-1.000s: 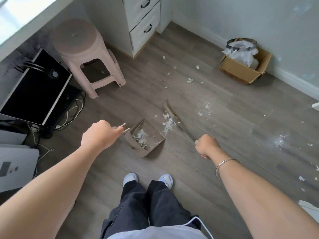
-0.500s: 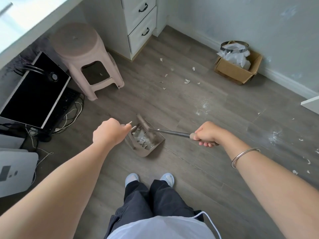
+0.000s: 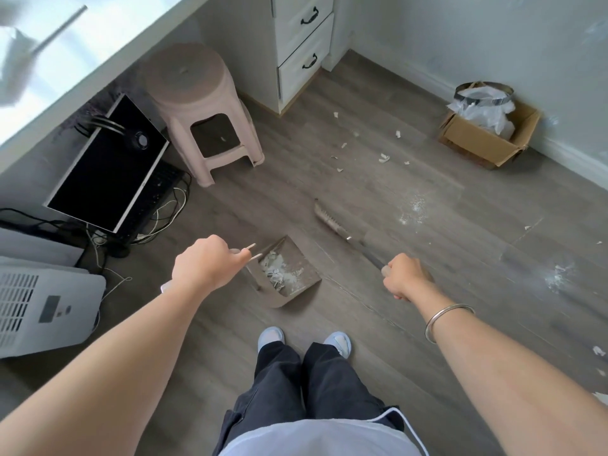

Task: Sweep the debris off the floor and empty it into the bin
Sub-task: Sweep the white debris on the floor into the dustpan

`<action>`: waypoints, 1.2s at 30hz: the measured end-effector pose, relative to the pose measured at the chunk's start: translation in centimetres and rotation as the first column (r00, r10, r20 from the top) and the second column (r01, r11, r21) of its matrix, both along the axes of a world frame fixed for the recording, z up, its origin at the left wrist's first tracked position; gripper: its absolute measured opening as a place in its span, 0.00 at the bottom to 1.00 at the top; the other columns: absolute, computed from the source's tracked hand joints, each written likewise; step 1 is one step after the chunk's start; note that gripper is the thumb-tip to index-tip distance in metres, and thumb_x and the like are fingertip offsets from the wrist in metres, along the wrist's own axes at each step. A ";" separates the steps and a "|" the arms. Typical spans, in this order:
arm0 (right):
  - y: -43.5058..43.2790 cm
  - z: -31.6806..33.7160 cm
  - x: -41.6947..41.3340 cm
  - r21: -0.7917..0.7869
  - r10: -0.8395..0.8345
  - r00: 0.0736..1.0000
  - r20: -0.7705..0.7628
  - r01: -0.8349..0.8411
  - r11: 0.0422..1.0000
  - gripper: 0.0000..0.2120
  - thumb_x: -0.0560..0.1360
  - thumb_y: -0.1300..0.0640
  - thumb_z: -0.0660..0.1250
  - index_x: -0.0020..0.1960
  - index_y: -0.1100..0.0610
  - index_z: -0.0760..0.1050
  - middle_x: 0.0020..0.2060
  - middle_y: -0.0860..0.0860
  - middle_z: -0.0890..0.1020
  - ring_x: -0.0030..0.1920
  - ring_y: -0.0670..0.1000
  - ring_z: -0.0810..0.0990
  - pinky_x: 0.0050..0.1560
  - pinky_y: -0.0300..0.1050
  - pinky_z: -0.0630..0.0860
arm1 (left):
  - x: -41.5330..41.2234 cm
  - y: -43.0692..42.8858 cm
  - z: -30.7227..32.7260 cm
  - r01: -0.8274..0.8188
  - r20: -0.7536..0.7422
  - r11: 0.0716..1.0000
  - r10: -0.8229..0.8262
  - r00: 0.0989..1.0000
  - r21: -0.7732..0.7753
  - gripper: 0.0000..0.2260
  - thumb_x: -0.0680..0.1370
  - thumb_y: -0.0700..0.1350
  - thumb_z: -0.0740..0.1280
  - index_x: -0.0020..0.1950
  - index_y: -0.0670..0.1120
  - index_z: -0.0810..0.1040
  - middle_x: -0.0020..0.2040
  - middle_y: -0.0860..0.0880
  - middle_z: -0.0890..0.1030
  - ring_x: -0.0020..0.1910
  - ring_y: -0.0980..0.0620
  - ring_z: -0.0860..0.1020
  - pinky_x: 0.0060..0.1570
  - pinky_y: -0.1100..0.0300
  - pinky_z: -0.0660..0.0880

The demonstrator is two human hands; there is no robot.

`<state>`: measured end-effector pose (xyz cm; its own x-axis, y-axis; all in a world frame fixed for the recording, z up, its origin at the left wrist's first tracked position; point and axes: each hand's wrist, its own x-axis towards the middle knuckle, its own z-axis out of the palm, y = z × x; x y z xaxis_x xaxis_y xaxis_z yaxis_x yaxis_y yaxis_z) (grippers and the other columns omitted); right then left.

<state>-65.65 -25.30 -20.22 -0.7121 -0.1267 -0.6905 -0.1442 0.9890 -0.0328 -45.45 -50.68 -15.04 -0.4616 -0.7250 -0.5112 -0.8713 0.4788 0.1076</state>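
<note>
Grey wood floor (image 3: 411, 324) holds scattered scraps (image 3: 383, 158); left hand (image 3: 205, 266) grips the dustpan (image 3: 289, 274) handle, right hand (image 3: 406, 276) grips the brush (image 3: 329, 217).

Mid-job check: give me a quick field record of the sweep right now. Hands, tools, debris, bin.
left hand: closed on the dustpan handle
right hand: closed on the brush handle
dustpan: on the floor, mouth toward the brush, holding white scraps and dust
brush: head out on the floor beyond the pan, apart from it
loose scraps: scattered between the stool and the bin
powder patches: right of the brush, more farther right
bin: lined, inside a cardboard box by the wall
</note>
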 end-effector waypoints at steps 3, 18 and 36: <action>-0.6 -0.6 1.8 -0.003 -0.003 0.997 0.082 0.003 1.000 0.14 0.73 0.61 0.63 0.56 0.57 0.80 0.43 0.58 0.84 0.41 0.57 0.85 0.43 0.49 0.83 | 0.1 -0.2 -0.3 -0.024 -0.006 1.000 0.024 1.000 0.016 0.22 0.74 0.62 0.62 0.34 0.44 0.73 0.35 0.47 0.78 0.37 0.42 0.78 0.39 0.56 0.71; -1.6 2.6 -0.1 -0.167 -0.070 0.965 0.252 0.114 0.979 0.13 0.74 0.59 0.64 0.57 0.58 0.80 0.29 0.54 0.76 0.18 0.47 0.68 0.19 0.31 0.63 | 1.1 -1.4 0.3 -0.013 -0.025 0.999 0.012 1.000 -0.045 0.21 0.74 0.61 0.63 0.34 0.43 0.74 0.34 0.47 0.77 0.37 0.43 0.78 0.40 0.57 0.71; -5.6 0.9 5.1 -0.115 -0.059 0.949 0.309 0.099 0.988 0.16 0.76 0.61 0.62 0.62 0.61 0.77 0.35 0.57 0.80 0.26 0.50 0.72 0.22 0.34 0.68 | 4.3 -3.7 -0.2 -0.003 -0.010 0.999 0.002 1.000 -0.045 0.22 0.74 0.60 0.62 0.35 0.42 0.75 0.34 0.47 0.78 0.35 0.44 0.77 0.38 0.57 0.70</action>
